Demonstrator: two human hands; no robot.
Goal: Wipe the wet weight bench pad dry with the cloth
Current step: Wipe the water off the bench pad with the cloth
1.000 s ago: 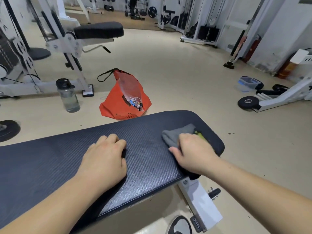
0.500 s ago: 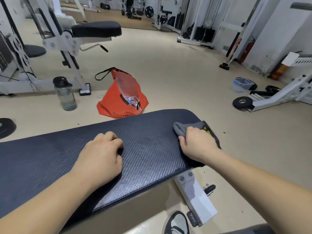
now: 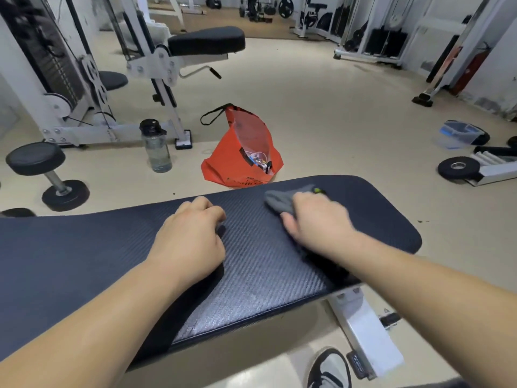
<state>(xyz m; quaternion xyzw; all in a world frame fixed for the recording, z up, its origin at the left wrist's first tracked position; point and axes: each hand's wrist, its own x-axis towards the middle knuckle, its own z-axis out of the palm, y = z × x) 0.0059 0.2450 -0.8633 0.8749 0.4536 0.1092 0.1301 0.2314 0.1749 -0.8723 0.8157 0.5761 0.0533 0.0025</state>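
Observation:
A dark textured weight bench pad (image 3: pixel 268 264) runs across the lower middle of the head view, its rounded end at the right. My right hand (image 3: pixel 319 222) presses a grey cloth (image 3: pixel 279 201) with a small green tag onto the pad, a little left of that end; the hand is slightly blurred. Most of the cloth is hidden under the hand. My left hand (image 3: pixel 190 242) rests on the pad's middle with its fingers curled, holding nothing.
An orange bag (image 3: pixel 240 158) and a water bottle (image 3: pixel 156 148) stand on the floor behind the bench. A dumbbell (image 3: pixel 47 175) lies at left, a white machine (image 3: pixel 156 65) behind it. A weight plate (image 3: pixel 458 168) lies at right. The bench's white leg (image 3: pixel 366 334) and my shoe (image 3: pixel 330 371) are below.
My right hand has slid the cloth leftward along the pad, away from the rounded end. The left hand stays in place. The camera has tilted a little.

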